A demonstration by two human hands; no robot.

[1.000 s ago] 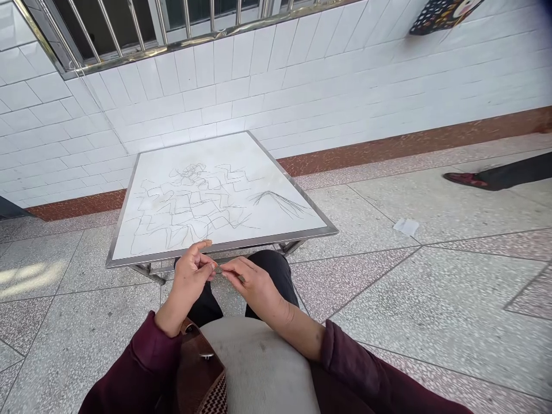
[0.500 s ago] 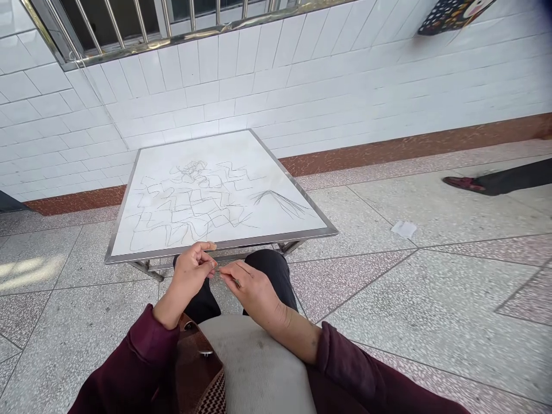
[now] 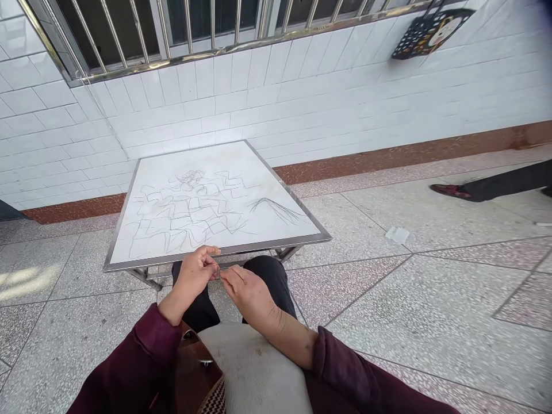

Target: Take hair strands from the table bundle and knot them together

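A white-topped table with a steel rim (image 3: 207, 155) stands just beyond my knees, covered in fine dark zigzag lines (image 3: 190, 213) that look like laid-out hairs or drawn strokes. A fan of thin strands (image 3: 276, 210) lies towards its right corner. My left hand (image 3: 194, 276) and my right hand (image 3: 248, 296) meet just below the table's near edge. Their fingertips pinch what looks like a thin dark strand (image 3: 219, 274), which is too fine to make out clearly.
Steel table legs (image 3: 144, 277) stand under the near edge, with my dark trousers (image 3: 265, 276) and a pale cloth (image 3: 254, 368) on my lap. Behind are a tiled wall (image 3: 302, 98) and barred window (image 3: 207, 23). A person's foot (image 3: 448, 191) is at right; a paper scrap (image 3: 397, 234) lies on the terrazzo floor (image 3: 388, 299).
The view has tilted a little, so the table sits lower and the wall looks straighter. My hands remain together at the table's near edge, with only small finger movements.
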